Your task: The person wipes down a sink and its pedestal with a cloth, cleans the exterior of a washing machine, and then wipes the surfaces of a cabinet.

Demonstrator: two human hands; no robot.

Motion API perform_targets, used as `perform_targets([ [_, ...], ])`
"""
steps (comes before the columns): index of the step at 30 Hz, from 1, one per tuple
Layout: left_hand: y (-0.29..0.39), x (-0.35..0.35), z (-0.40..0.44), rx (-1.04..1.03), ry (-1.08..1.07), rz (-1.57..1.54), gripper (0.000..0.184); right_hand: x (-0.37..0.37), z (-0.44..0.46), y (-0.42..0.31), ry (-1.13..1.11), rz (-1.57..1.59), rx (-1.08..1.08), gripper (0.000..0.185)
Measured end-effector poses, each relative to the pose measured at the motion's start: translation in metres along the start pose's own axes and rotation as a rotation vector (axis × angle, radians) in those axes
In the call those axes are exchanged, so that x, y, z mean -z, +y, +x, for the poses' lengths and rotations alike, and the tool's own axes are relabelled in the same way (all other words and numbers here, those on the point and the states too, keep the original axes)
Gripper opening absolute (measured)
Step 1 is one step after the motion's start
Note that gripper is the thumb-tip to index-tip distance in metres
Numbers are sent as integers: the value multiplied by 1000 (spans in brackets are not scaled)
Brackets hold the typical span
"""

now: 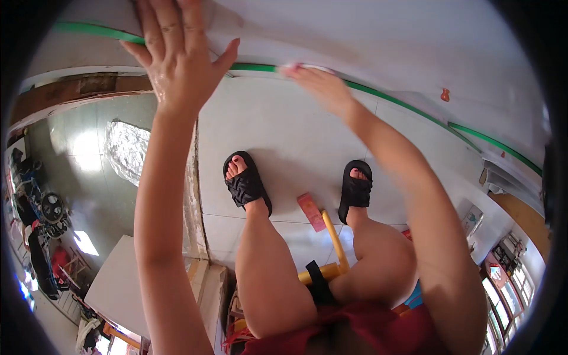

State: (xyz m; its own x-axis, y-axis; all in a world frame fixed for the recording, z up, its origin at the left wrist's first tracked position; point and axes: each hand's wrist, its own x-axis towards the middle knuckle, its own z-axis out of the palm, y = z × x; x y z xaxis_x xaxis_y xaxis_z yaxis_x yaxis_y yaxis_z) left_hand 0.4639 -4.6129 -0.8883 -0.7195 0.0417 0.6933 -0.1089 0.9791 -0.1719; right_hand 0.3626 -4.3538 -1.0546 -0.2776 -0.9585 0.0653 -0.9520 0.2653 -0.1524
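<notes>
Left hand wide open over green strip

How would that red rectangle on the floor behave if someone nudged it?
The red rectangle seems to lie flat, so it probably won't roll. The floor tiles look smooth; it may slide. Looking thin, it's likely light.

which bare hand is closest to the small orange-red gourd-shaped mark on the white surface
The right hand, the blurred one between the orange-red mark and the left hand. The left hand, thumb spread wide, is farther from it.
</notes>
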Motion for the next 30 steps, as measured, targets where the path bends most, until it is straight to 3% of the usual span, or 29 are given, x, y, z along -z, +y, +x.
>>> perform_targets([
  [3, -1, -3, 1, 10, -34, 38, 114, -50, 58, -35, 220, 94, 45, 46],
  [6, -1, -10, -3, 22, 81, 30, 112, -51, 67, -44, 257, -69, 51, 45],
  [7, -3, -3, 0, -43, -19, 73, 116, -51, 53, -38, 124, -249, 78, 52],
  [9, -5, -3, 1, -70, -3, 67, 115, -31, 14, -25, -41, -31, -86, 52],
  [11, -5, -2, 1, -94, 14, 61, 115, -16, -47, 5, -152, -209, -98, 52],
  [13, -1, -1, 1, -61, -6, 45, 113, 0, -103, 22, -200, -301, -147, 55],
  [17, 10, 0, 0, 16, 94, -62, 108, 22, -157, 31, -118, -134, -300, 58],
  [20, 25, 32, 6, 153, -143, -94, 104, 20, -168, 33, -94, -115, -418, 58],
  [23, 55, 66, 7, 215, -254, -292, 93, 13, -182, 43, 120, -52, -511, 43],
  [25, 79, 79, 7, 173, -326, -490, 74, 11, -187, 45, 428, 128, -908, 21],
  [26, 93, 83, 10, 153, -380, -601, 63, 9, -185, 44, 447, 130, -922, 21],
  [28, 129, 88, 21, 210, -571, -803, 48, 1, -179, 37, 743, 548, -1332, 21],
  [30, 174, 94, 51, 443, -830, -969, 43, -1, -154, 28, 790, 857, -1406, 23],
])
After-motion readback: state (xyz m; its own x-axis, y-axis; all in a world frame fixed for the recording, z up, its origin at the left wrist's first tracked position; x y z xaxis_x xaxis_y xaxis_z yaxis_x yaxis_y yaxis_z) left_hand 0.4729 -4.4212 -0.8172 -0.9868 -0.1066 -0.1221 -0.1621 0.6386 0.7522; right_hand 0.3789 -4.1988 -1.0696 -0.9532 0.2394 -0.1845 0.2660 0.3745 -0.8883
